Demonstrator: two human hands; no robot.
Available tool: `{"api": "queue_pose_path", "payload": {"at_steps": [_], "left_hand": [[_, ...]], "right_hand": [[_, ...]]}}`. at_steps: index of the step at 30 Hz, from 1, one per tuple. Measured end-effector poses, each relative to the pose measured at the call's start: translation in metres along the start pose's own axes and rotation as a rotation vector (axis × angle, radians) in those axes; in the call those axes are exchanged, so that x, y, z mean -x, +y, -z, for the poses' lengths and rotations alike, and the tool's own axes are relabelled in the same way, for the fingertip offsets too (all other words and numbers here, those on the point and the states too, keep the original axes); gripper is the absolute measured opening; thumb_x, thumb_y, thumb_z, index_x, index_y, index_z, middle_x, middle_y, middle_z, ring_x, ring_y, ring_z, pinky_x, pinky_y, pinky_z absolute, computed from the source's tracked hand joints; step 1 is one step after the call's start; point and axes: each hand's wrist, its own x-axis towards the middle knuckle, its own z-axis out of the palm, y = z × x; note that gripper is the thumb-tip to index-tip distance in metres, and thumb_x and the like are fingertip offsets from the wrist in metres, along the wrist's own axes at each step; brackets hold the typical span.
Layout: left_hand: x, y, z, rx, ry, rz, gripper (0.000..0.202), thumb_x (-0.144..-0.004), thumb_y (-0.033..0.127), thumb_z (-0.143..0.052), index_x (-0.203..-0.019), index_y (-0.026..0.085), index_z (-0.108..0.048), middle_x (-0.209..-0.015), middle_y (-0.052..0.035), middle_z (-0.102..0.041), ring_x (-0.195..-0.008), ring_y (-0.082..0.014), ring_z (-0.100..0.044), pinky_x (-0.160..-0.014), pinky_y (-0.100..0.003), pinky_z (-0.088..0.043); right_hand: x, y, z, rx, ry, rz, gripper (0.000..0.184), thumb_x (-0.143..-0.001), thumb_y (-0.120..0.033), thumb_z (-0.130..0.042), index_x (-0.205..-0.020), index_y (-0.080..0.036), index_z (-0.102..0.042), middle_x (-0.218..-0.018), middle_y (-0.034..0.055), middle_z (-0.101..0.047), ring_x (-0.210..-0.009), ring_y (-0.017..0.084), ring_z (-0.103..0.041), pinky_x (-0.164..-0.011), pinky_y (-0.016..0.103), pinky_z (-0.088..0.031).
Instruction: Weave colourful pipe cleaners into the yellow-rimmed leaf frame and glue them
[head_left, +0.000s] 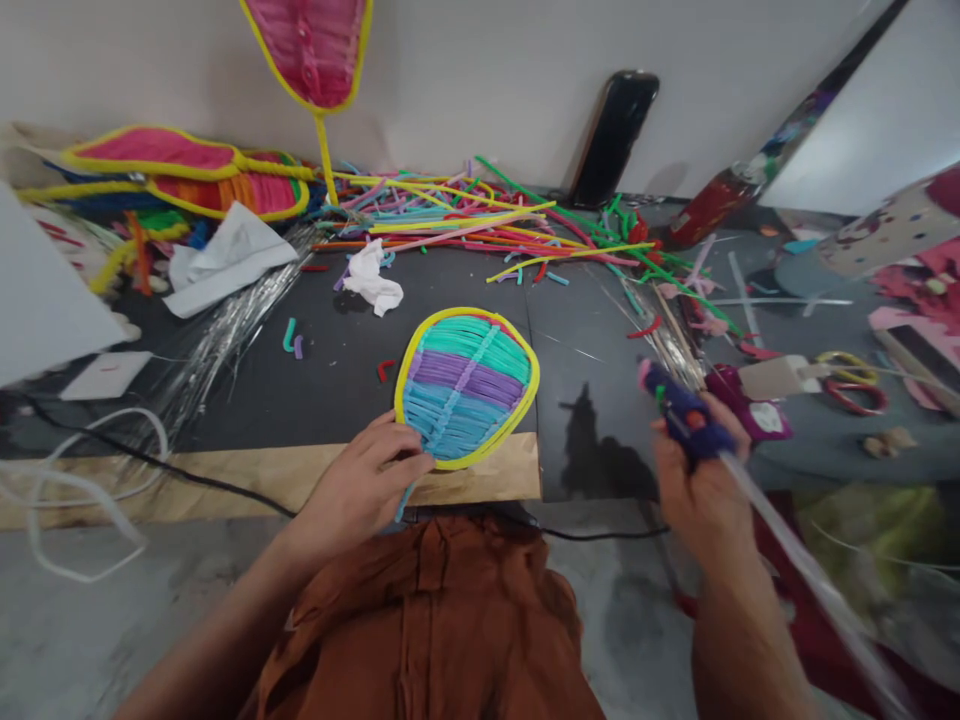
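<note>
My left hand (371, 475) pinches the lower left edge of a leaf-shaped pipe-cleaner piece (466, 385). Yellow pipe cleaner rims it, with green, purple and blue bands inside and a light blue rib along the middle. A blue stem end pokes out below my fingers. The piece lies at the table's front edge, partly over a brown strip. Off to the right, my right hand (701, 470) is wrapped round a dark blue glue gun (686, 410), held above the table with its nozzle toward the upper left. A long clear glue stick (806, 580) trails from its rear.
Loose pipe cleaners (465, 215) lie in a heap along the wall. Finished pink and yellow leaf shapes (161, 155) rest at the back left. A phone (615, 135) leans on the wall. Crumpled tissue (373, 280), silver tinsel (240, 300), scissors (855, 395) and a black cable (187, 478) lie around.
</note>
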Motion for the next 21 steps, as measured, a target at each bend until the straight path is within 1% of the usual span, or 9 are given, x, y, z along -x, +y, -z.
{"api": "queue_pose_path", "payload": {"at_steps": [1,3,6,8,10,12,14,16,21], "left_hand": [[0.0,0.001,0.001,-0.018,-0.009,0.004,0.029,-0.081,-0.001,-0.048,-0.098,0.019,-0.062,-0.096,-0.0066,-0.061,-0.097,-0.019,-0.057,-0.1,-0.046,-0.043],[0.0,0.002,0.004,-0.06,-0.04,0.02,0.028,-0.083,0.001,-0.049,-0.098,0.019,-0.062,-0.097,-0.0063,-0.061,-0.097,-0.0191,-0.057,-0.103,-0.049,-0.04],[0.0,0.003,0.009,-0.109,-0.094,0.053,0.026,-0.086,0.004,-0.047,-0.098,0.02,-0.063,-0.1,-0.0058,-0.063,-0.099,-0.019,-0.058,-0.106,-0.052,-0.036],[-0.001,0.003,0.012,-0.119,-0.107,0.06,0.027,-0.087,0.006,-0.046,-0.098,0.021,-0.065,-0.1,-0.0058,-0.064,-0.099,-0.0192,-0.059,-0.106,-0.052,-0.035],[-0.001,0.003,0.014,-0.113,-0.099,0.059,0.028,-0.087,0.006,-0.045,-0.097,0.021,-0.066,-0.099,-0.0058,-0.065,-0.099,-0.0194,-0.06,-0.107,-0.052,-0.035],[0.0,0.002,0.014,-0.092,-0.085,0.063,0.028,-0.087,0.005,-0.045,-0.097,0.021,-0.066,-0.099,-0.0057,-0.065,-0.098,-0.0193,-0.06,-0.107,-0.051,-0.036],[0.0,0.0,0.012,-0.066,-0.077,0.073,0.03,-0.085,0.004,-0.046,-0.098,0.022,-0.066,-0.098,-0.0048,-0.065,-0.098,-0.0186,-0.06,-0.107,-0.049,-0.036],[0.0,-0.001,0.011,-0.044,-0.059,0.074,0.03,-0.085,0.004,-0.045,-0.097,0.023,-0.066,-0.097,-0.0038,-0.065,-0.097,-0.0173,-0.061,-0.106,-0.046,-0.038],[0.0,-0.001,0.007,-0.048,-0.019,0.042,0.028,-0.085,0.004,-0.046,-0.097,0.021,-0.065,-0.094,-0.0034,-0.064,-0.096,-0.0163,-0.06,-0.104,-0.044,-0.039]], "right_hand": [[-0.008,0.01,0.0,0.159,-0.004,0.013,0.059,-0.089,-0.039,-0.047,-0.14,-0.011,-0.034,-0.114,0.0195,-0.058,-0.097,0.031,-0.061,-0.08,0.046,-0.05],[-0.021,0.029,0.0,0.397,-0.05,0.043,0.062,-0.091,-0.038,-0.042,-0.144,-0.007,-0.03,-0.113,0.0226,-0.056,-0.102,0.035,-0.056,-0.084,0.052,-0.047],[-0.034,0.042,0.001,0.603,-0.13,0.102,0.055,-0.092,-0.036,-0.041,-0.14,-0.009,-0.041,-0.108,0.0214,-0.058,-0.096,0.034,-0.055,-0.081,0.051,-0.046],[-0.039,0.036,0.004,0.662,-0.101,0.129,0.047,-0.092,-0.034,-0.042,-0.133,-0.012,-0.051,-0.111,0.0213,-0.059,-0.098,0.035,-0.052,-0.081,0.051,-0.044],[-0.041,0.019,0.005,0.618,-0.005,0.186,0.039,-0.092,-0.031,-0.046,-0.125,-0.014,-0.059,-0.117,0.0207,-0.058,-0.105,0.036,-0.049,-0.085,0.051,-0.041],[-0.041,-0.006,-0.001,0.42,0.025,0.361,0.032,-0.09,-0.028,-0.052,-0.119,-0.018,-0.063,-0.119,0.0172,-0.059,-0.108,0.033,-0.048,-0.092,0.048,-0.039],[-0.038,-0.032,-0.016,0.153,-0.136,0.596,0.032,-0.086,-0.025,-0.061,-0.118,-0.024,-0.063,-0.111,0.0103,-0.064,-0.108,0.028,-0.049,-0.095,0.044,-0.038],[-0.034,-0.053,-0.037,0.018,-0.305,0.764,0.034,-0.084,-0.03,-0.065,-0.118,-0.028,-0.063,-0.113,0.0067,-0.066,-0.113,0.027,-0.047,-0.095,0.044,-0.036],[-0.032,-0.071,-0.073,-0.073,-0.412,0.844,0.02,-0.085,-0.036,-0.066,-0.103,-0.027,-0.069,-0.106,0.0005,-0.071,-0.109,0.023,-0.049,-0.096,0.043,-0.028]]}}
